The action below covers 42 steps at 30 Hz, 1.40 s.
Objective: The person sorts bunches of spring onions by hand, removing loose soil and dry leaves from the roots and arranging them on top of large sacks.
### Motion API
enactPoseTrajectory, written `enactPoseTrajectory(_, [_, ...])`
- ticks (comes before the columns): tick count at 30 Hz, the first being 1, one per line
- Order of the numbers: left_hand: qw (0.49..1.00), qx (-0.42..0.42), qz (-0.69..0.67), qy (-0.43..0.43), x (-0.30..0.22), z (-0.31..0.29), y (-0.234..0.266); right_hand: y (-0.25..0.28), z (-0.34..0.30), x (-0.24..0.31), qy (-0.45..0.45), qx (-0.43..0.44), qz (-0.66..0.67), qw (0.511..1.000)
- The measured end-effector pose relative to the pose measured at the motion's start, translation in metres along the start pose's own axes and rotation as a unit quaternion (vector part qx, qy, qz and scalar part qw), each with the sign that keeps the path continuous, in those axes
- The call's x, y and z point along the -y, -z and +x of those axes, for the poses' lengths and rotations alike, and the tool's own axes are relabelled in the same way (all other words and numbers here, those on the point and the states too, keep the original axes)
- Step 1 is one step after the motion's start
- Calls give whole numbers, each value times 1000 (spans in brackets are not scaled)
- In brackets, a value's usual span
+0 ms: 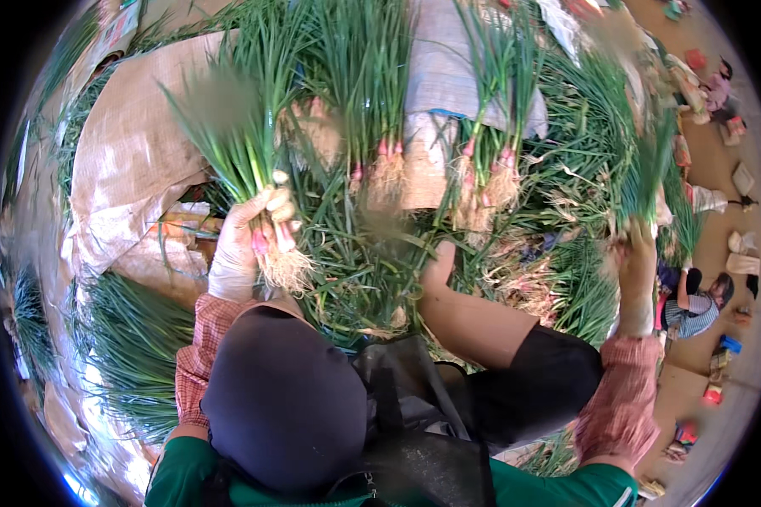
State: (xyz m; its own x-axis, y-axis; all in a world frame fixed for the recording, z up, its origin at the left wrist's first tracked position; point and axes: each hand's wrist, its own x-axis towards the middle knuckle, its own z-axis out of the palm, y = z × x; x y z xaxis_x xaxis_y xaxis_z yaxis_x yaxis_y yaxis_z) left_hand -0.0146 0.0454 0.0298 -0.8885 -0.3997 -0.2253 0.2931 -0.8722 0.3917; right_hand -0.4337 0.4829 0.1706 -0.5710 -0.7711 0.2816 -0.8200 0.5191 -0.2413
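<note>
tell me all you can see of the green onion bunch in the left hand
The green onion bunch has long green leaves fanning toward the picture's top, pinkish-red bulbs and a tangle of pale, stringy roots. The left hand grips it near the bulbs. It leans slightly, roots toward the person, just beyond the left knee. A blurry patch obscures some leaves.

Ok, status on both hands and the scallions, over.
Left hand: gripping rooted scallion bunch. Right hand: at another bunch, grip unclear. Loose leaves between; nothing clearly blocking.
</note>
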Motion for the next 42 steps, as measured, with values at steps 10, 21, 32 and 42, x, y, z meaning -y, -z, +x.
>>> enactPoseTrajectory(10, [995, -38, 81, 51, -15, 31, -6, 19, -273, -124, -211, 276, -319, 882])
enactPoseTrajectory(21, [987, -94, -4, 131, 24, 44, 27, -217, 129, 198, -163, 212, 272, 924])
enactPoseTrajectory(32, [980, -89, 118, 136, 37, 48, 29, -261, 84, 316, -181, 274, 390, 860])
enactPoseTrajectory(42, [982, -108, -3, 155, 50, 52, 38, -326, 52, 329, -425, 115, 727, 527])
